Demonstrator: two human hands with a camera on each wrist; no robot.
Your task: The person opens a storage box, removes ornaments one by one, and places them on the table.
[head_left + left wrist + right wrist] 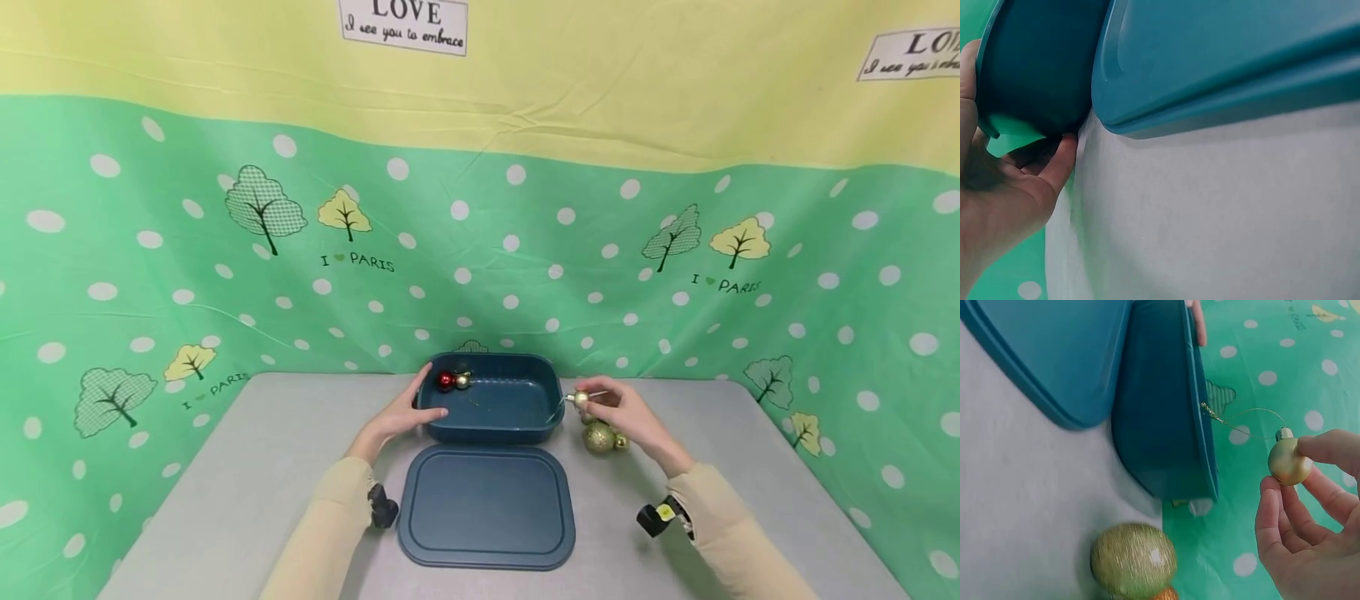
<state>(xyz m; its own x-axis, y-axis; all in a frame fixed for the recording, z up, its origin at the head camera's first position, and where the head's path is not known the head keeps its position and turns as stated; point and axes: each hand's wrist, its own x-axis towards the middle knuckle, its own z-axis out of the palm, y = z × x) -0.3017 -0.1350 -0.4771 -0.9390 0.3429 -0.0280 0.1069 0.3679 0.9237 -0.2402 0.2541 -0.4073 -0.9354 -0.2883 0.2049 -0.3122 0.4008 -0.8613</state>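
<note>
My right hand (617, 408) pinches a small gold Christmas bauble (1289, 461) between thumb and fingertips at the right end of a dark blue box (491, 434). Its thin gold hanging loop (1254, 411) reaches over the box rim. The box's left end is held by my left hand (401, 418), thumb at the front and fingers toward the back. Inside the box, at the back left, lie a red bauble (446, 381) and a small gold bauble (462, 381). Close below my right hand, a larger glittery gold bauble (598, 437) rests on the table.
A flat blue lid (487, 508) lies on the grey table (247, 500) directly in front of the box. Beside the glittery bauble is a smaller gold one (621, 442). A green and yellow printed cloth (510, 275) hangs behind and around the table.
</note>
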